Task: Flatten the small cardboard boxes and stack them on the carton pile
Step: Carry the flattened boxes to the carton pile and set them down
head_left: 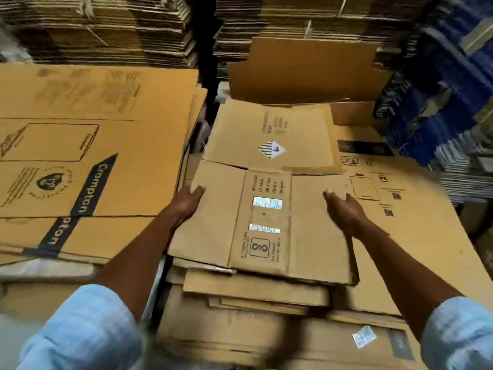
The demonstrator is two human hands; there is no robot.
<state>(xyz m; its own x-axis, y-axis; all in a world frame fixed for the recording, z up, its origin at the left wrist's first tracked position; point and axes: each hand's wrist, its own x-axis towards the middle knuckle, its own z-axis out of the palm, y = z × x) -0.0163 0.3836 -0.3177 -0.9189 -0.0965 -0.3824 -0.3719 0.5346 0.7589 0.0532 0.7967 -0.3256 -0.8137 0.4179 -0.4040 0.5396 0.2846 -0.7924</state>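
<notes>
A flattened small cardboard box with white labels and printed codes lies on top of the carton pile in the middle. My left hand grips its left edge, thumb on top and fingers tucked under. My right hand is over the box's right panel with relaxed, spread fingers; I cannot tell whether it touches the cardboard. Just behind it lies another flattened box with a diamond hazard label, overlapping the far edge.
A tall stack of large Crompton cartons sits at the left. A wide flat carton lies under the pile to the right. An unfolded brown sheet stands at the back. Bundled cardboard and blue stacks wall the area.
</notes>
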